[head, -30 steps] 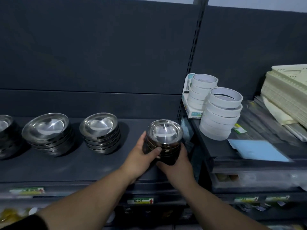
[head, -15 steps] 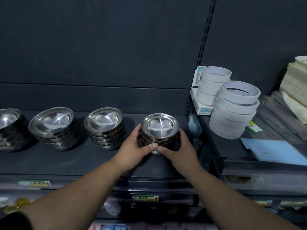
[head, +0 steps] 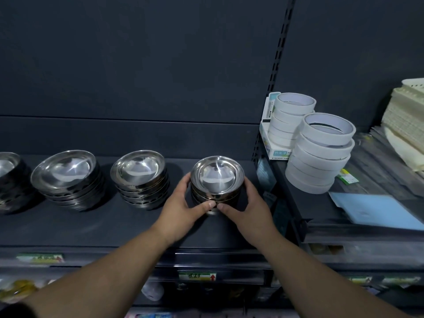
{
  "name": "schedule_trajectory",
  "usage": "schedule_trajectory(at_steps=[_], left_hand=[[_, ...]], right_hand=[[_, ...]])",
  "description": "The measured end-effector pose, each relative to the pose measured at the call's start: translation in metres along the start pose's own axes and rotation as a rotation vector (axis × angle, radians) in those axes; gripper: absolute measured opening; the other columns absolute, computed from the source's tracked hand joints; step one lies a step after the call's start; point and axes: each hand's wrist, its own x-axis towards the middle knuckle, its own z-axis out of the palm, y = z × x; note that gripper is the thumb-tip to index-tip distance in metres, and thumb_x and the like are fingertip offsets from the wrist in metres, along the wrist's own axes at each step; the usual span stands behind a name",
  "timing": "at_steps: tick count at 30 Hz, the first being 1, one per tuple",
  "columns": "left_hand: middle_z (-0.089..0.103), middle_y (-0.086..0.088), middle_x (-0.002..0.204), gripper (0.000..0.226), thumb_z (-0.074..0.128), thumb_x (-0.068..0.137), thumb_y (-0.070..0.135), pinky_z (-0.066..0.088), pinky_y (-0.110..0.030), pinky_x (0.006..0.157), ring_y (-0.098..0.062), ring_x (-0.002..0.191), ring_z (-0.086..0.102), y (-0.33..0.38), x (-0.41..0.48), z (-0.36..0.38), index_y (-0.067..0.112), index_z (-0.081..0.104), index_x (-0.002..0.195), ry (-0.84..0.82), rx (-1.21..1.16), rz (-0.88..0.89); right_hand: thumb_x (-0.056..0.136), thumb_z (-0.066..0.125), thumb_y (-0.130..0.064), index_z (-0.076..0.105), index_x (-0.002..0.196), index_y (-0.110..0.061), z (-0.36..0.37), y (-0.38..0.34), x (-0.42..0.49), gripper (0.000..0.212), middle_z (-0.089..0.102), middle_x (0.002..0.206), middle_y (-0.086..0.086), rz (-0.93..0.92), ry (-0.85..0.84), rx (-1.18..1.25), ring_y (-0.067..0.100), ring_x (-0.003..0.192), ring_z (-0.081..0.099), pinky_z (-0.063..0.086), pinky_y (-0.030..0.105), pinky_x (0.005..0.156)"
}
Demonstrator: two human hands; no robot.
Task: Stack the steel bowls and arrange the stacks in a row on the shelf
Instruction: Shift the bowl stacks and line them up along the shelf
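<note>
- Left of the left hand [head: 181, 210], three other bowl stacks stand in a row on the dark shelf [head: 114, 228]: the nearest stack [head: 140, 177] just beside it, a wider stack [head: 66, 177] farther left, and an edge stack [head: 9, 180] cut off by the frame.
- Right of the right hand [head: 247, 207], a shelf divider [head: 263, 177] stands near; beyond it are white tape rolls [head: 319, 157] and a blue sheet [head: 371, 210].
- Both hands grip the held bowl stack [head: 216, 177] between them, fingers curled round its sides, thumbs nearly meeting in front.
- Whether its base touches the shelf, I cannot tell.
</note>
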Motion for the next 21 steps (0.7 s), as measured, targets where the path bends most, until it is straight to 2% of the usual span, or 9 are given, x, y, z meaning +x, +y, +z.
schedule_trajectory(at_steps=[3,5,6,9,11,14,18,20,21], left_hand=[[0.049,0.018,0.138,0.087,0.081,0.076,0.023,0.026,-0.002,0.098,0.011,0.126,0.041,-0.0017,0.0024,-0.0011,0.030,0.031,0.147,0.017,0.017,0.020],[0.050,0.020,0.136,0.086,0.081,0.076,0.025,0.027,0.001,0.098,0.018,0.123,0.039,-0.0027,0.0031,-0.0007,0.031,0.031,0.145,0.014,0.032,0.023],[0.050,0.020,0.136,0.086,0.081,0.074,0.029,0.027,-0.003,0.103,0.018,0.122,0.039,-0.0036,0.0027,-0.0003,0.032,0.031,0.145,0.012,0.034,0.017],[0.047,0.016,0.143,0.099,0.079,0.062,0.051,0.029,-0.026,0.115,0.005,0.132,0.040,-0.0068,0.0005,0.0017,0.033,0.029,0.146,0.011,0.058,0.008],[0.044,0.013,0.145,0.097,0.079,0.064,0.049,0.029,-0.029,0.116,0.000,0.135,0.038,-0.0069,-0.0002,0.0014,0.034,0.029,0.147,0.023,0.086,0.015],[0.048,0.017,0.139,0.087,0.081,0.074,0.028,0.027,-0.018,0.110,0.006,0.129,0.040,-0.0065,0.0000,0.0007,0.035,0.031,0.144,0.032,0.085,0.015],[0.046,0.035,0.123,0.080,0.080,0.076,0.021,0.026,0.002,0.097,0.032,0.111,0.037,-0.0043,0.0004,-0.0023,0.043,0.031,0.136,0.028,0.101,0.024],[0.047,0.031,0.126,0.082,0.079,0.077,0.021,0.025,0.005,0.096,0.030,0.111,0.038,-0.0035,0.0004,-0.0038,0.040,0.031,0.140,0.020,0.103,0.011],[0.047,0.026,0.130,0.083,0.079,0.077,0.022,0.025,0.002,0.099,0.025,0.115,0.040,-0.0026,-0.0002,-0.0045,0.037,0.031,0.142,0.016,0.106,0.005]], right_hand=[[0.074,0.082,-0.017,0.038,0.126,-0.049,-0.0002,0.0009,0.0017,0.075,0.046,0.111,-0.043,-0.008,0.009,0.001,-0.036,0.099,0.040,0.030,-0.010,0.078],[0.074,0.082,-0.017,0.039,0.130,-0.046,-0.0008,0.0020,0.0036,0.076,0.048,0.114,-0.041,-0.013,0.001,0.003,-0.035,0.101,0.040,0.030,-0.009,0.079],[0.074,0.082,-0.018,0.040,0.133,-0.044,-0.0008,0.0027,0.0043,0.077,0.049,0.116,-0.039,-0.014,-0.006,-0.002,-0.034,0.103,0.040,0.030,-0.009,0.081],[0.073,0.083,-0.019,0.037,0.143,-0.037,0.0006,0.0058,0.0048,0.085,0.051,0.122,-0.031,-0.001,-0.028,-0.020,-0.024,0.112,0.044,0.030,-0.009,0.085],[0.073,0.083,-0.019,0.036,0.145,-0.036,0.0015,0.0081,0.0053,0.088,0.054,0.126,-0.027,0.003,-0.035,-0.028,-0.012,0.119,0.047,0.031,-0.006,0.089],[0.072,0.083,-0.019,0.036,0.146,-0.031,0.0025,0.0081,0.0053,0.089,0.055,0.130,-0.021,0.001,-0.025,-0.031,-0.007,0.121,0.047,0.032,-0.005,0.091],[0.072,0.083,-0.017,0.039,0.145,-0.030,0.0034,0.0063,0.0037,0.086,0.056,0.126,-0.024,0.000,-0.011,-0.007,-0.009,0.119,0.048,0.032,-0.006,0.088],[0.072,0.083,-0.018,0.039,0.145,-0.030,0.0042,0.0065,0.0023,0.086,0.054,0.124,-0.028,0.006,-0.011,-0.002,-0.016,0.113,0.047,0.031,-0.007,0.087],[0.073,0.083,-0.019,0.038,0.145,-0.031,0.0045,0.0061,0.0015,0.086,0.053,0.122,-0.030,0.011,-0.012,-0.002,-0.021,0.110,0.046,0.030,-0.008,0.086]])
